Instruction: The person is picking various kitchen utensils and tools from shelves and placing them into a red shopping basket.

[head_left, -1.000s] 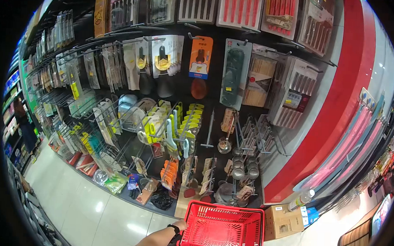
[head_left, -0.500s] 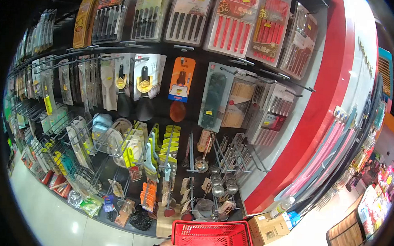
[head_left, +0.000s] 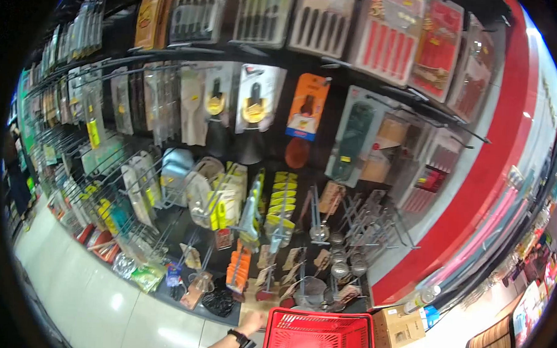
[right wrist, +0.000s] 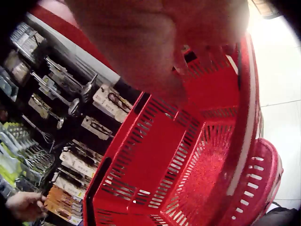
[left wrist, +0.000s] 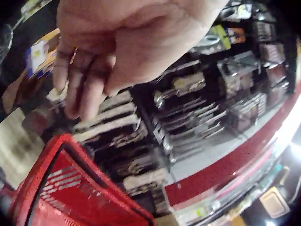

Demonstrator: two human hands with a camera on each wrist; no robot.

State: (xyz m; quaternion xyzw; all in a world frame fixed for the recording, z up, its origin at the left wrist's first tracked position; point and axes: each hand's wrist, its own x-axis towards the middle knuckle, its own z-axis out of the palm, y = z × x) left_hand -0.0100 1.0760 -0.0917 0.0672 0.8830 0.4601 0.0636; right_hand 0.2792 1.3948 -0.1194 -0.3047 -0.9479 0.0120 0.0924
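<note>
In the head view my left hand [head_left: 253, 323] is beside the left edge of a red basket [head_left: 318, 321], a black band on its wrist. The left wrist view shows that hand [left wrist: 124, 49] above the basket [left wrist: 84, 188], its fingers hanging loosely bent and holding nothing. My right hand [right wrist: 155, 42] grips the far side of the basket [right wrist: 141, 150] in the right wrist view, with its fingers partly dark and blurred; the head view does not show it. The part of the basket's inside that shows holds nothing.
A rack of packaged chopsticks, a spatula in an orange package [head_left: 307, 106], green-handled tools [head_left: 282, 198] and orange items [head_left: 238, 268] rises ahead. Right of the basket stand a cardboard box [head_left: 399, 328] and a bottle [head_left: 422, 299]. Pale floor tiles [head_left: 102, 290] lie left.
My left hand has come off the basket's left rim and lifted a little. The head view swung one way and back, shifting the rack and basket within it.
</note>
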